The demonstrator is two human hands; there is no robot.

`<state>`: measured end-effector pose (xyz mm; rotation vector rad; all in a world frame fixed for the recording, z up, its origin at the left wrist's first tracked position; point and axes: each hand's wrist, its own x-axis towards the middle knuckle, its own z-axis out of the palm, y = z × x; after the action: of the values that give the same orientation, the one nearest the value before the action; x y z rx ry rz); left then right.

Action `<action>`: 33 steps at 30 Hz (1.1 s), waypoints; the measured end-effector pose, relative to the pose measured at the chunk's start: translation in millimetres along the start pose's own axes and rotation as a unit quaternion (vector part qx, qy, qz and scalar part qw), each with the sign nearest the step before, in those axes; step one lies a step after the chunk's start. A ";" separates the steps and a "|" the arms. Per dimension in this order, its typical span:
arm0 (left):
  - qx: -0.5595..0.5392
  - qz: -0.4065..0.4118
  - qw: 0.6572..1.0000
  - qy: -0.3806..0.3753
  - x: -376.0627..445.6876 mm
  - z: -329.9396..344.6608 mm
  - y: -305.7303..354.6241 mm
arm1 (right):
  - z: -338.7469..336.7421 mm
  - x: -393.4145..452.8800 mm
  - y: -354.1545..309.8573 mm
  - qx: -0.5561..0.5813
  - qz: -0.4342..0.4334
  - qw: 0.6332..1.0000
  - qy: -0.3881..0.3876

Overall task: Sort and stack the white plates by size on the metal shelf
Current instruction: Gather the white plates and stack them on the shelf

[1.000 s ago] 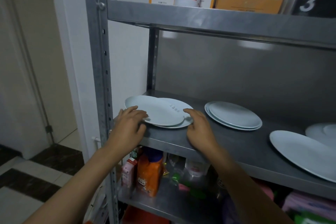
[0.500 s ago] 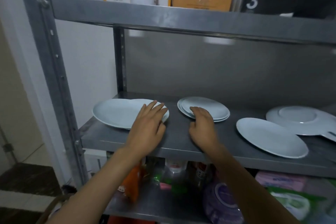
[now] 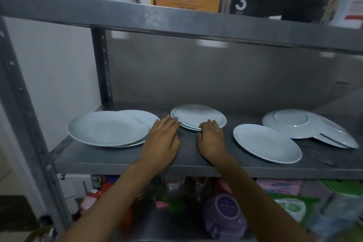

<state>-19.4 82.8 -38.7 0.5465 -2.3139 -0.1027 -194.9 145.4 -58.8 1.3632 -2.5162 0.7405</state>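
Metal shelf (image 3: pixel 121 160) carried white plates across its middle tier. Far left: large plate pair (image 3: pixel 107 128), the upper one offset over the lower. Right: single oval plate (image 3: pixel 266 143) near the front edge, with an upturned plate pile (image 3: pixel 306 126) behind it. Centre: small plate stack (image 3: pixel 198 117), set back from the edge. Left hand (image 3: pixel 162 141) lay flat, fingers straight and together, tips touching the small stack's left rim. Right hand (image 3: pixel 212 139) had fingers bent over the stack's front rim, gripping it. Both forearms crossed the shelf's front edge.
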 end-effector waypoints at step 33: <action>-0.202 0.141 0.968 0.049 68.7 84.2 127.6 | -133.8 -85.9 120.3 0.085 -0.009 0.963 0.255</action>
<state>-166.2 162.6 -25.0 0.0158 -2.1666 -0.3905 -255.5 330.8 -17.8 1.0617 -2.0699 1.1556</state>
